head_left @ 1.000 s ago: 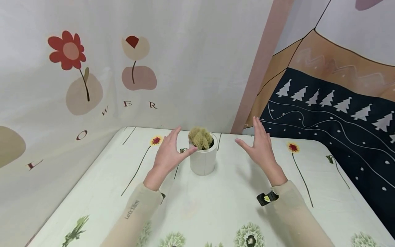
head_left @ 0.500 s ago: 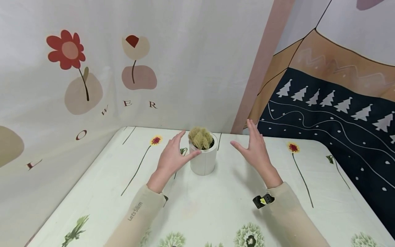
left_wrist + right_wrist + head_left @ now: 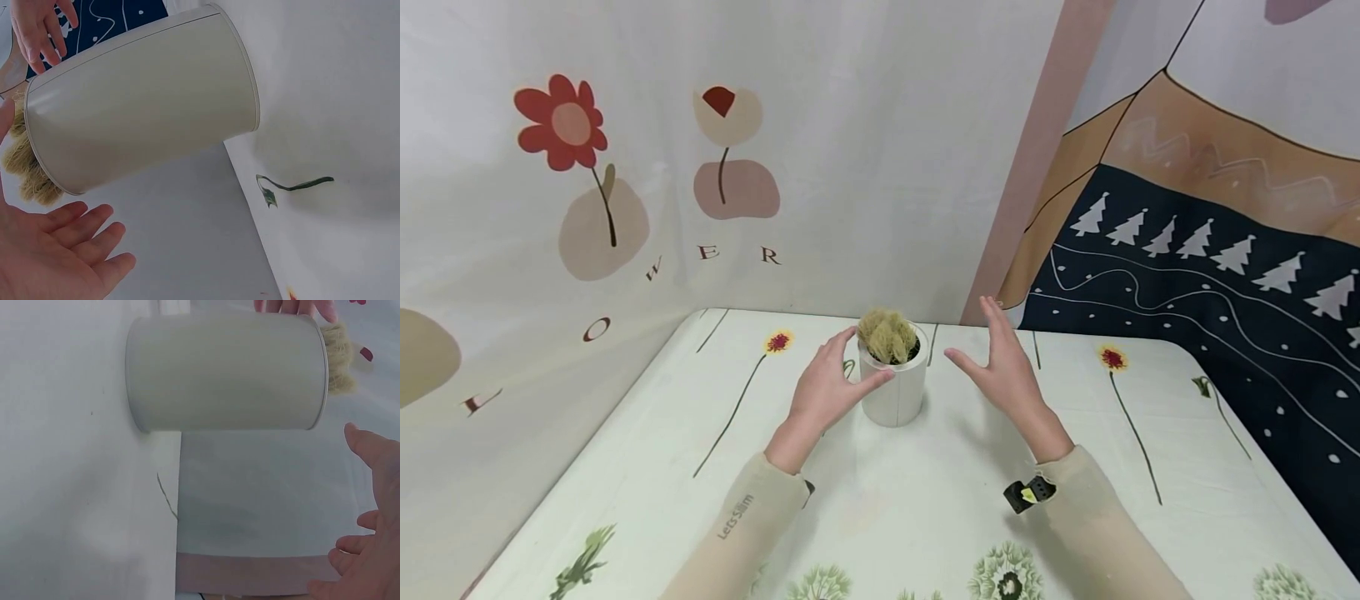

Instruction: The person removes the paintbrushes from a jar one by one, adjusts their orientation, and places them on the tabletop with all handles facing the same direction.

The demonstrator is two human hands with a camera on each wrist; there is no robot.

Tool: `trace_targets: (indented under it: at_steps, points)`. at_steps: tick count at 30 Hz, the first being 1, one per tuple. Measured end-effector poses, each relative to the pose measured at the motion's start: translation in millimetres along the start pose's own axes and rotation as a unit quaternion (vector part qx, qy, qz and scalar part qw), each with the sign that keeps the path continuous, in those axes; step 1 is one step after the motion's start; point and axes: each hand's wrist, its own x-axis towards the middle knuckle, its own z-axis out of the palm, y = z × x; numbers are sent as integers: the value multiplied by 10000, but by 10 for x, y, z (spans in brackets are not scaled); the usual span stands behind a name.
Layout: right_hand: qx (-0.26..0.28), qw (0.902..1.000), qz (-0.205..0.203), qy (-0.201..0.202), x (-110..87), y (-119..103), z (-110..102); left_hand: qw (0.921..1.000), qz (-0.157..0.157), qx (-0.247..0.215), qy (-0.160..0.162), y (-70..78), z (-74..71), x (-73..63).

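Note:
A white cylindrical pot (image 3: 897,398) stands upright on the table, with a fuzzy yellow-green plant (image 3: 887,335) rising over its rim. My left hand (image 3: 827,387) is at the pot's left side, thumb stretched across its front near the rim; whether it touches cannot be told from the head view. In the left wrist view a gap shows between the fingers (image 3: 100,237) and the pot (image 3: 144,100). On the other side, my right hand (image 3: 1006,375) hovers with thumb and fingers spread, apart from the pot (image 3: 225,372). Neither hand holds anything.
The table (image 3: 880,517) wears a white cloth printed with flowers. Behind it hangs a pale curtain (image 3: 880,167) with flower prints and letters. At the right is a dark cloth (image 3: 1150,275) with white trees. A black band (image 3: 1028,493) sits at my right wrist.
Both hands have moved inward toward the pot, the left one rightward and the right one leftward, each slightly lower in view. The pot has stayed in place.

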Motion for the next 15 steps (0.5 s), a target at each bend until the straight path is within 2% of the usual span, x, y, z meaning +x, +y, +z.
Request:
trace_targets:
  at_steps: [7, 15]
  points:
    - [62, 9999, -79, -129, -27, -79, 69, 9998, -66, -162, -9, 11, 33, -4]
    - [248, 9991, -350, -54, -43, -178, 135, 9996, -63, -284, 19, 42, 82, -4]
